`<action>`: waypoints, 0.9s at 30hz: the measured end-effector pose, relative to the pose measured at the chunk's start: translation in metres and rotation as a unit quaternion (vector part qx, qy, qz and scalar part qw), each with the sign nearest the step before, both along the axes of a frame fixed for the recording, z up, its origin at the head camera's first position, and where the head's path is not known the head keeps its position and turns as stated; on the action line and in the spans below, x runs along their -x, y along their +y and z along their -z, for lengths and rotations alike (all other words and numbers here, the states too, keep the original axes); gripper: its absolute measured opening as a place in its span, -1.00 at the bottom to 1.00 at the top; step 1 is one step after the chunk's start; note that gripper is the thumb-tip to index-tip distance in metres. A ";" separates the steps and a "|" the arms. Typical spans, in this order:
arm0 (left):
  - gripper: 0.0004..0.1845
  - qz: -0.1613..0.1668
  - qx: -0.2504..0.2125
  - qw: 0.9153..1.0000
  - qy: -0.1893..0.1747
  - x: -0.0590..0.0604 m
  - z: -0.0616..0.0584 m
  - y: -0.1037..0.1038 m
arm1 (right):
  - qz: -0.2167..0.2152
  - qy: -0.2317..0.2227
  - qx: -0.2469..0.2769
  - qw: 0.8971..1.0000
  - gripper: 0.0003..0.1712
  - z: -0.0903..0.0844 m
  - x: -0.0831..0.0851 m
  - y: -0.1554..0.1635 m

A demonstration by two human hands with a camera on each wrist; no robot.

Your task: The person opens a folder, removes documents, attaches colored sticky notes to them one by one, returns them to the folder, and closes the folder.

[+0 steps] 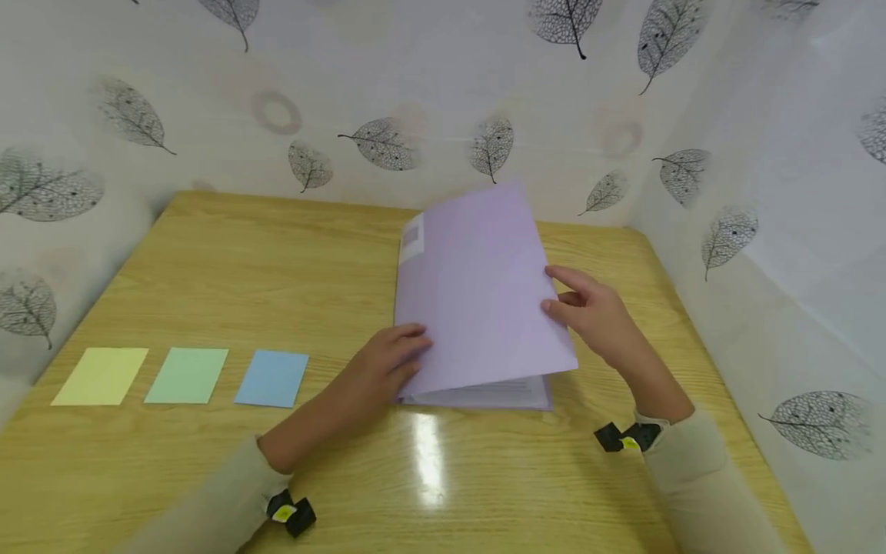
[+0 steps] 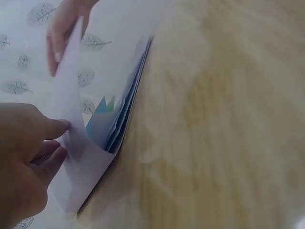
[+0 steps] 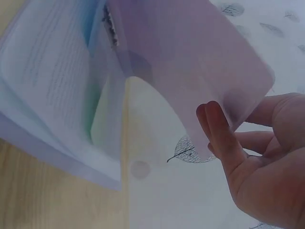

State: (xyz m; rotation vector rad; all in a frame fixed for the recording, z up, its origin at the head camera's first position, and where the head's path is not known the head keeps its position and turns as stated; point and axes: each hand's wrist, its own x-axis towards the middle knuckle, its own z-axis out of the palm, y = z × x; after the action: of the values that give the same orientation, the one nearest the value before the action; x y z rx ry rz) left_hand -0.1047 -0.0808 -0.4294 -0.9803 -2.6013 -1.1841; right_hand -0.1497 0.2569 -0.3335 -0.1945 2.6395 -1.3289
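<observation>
A lilac plastic folder (image 1: 477,308) lies on the wooden table (image 1: 228,269) a little right of centre, its front cover raised and tilted up toward 12 o'clock while the back cover and the clear sleeves (image 1: 484,392) inside rest flat. It looks light and thin; the cover bends in a soft curve in the right wrist view, so it is likely floppy instead of stiff, smooth and probably a bit slippery, though not fragile. The free edge of the cover, at 3 o'clock on the folder, seems the natural place to take hold, with the spine side at 9 o'clock steadied. The right hand (image 1: 595,312) pinches that free edge, thumb on one face and fingers (image 3: 219,129) curled against the other. The left hand (image 1: 384,362) sits at the folder's near left corner, about 7 o'clock, its fingers (image 2: 52,129) loosely bent and touching the cover's lower edge near the spine; whether it pinches or only presses cannot be told. At 9 o'clock from the folder, well apart, lie a blue card (image 1: 272,378), a green card (image 1: 187,375) and a yellow card (image 1: 101,375) in a row
</observation>
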 end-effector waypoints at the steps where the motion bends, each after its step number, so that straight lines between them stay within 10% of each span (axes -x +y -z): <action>1: -0.63 -0.001 0.008 1.000 0.007 0.003 0.000 0.000 | 0.000 -0.003 -0.014 1.000 -0.26 0.005 0.001 0.002; 16: -0.57 0.018 0.096 0.994 -0.057 0.017 0.005 0.003 | -0.063 -0.041 -0.179 0.981 -0.24 0.066 0.003 0.012; 27: -0.57 0.002 0.188 0.982 0.003 0.025 0.004 0.012 | -0.140 -0.009 -0.253 0.957 -0.13 0.082 0.017 -0.003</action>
State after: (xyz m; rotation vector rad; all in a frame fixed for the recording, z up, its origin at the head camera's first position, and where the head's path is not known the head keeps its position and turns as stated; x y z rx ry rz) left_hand -0.1293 -0.0690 -0.4332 -1.0425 -2.8813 -0.6958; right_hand -0.1665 0.2542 -0.4155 -0.4547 2.7023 -0.5438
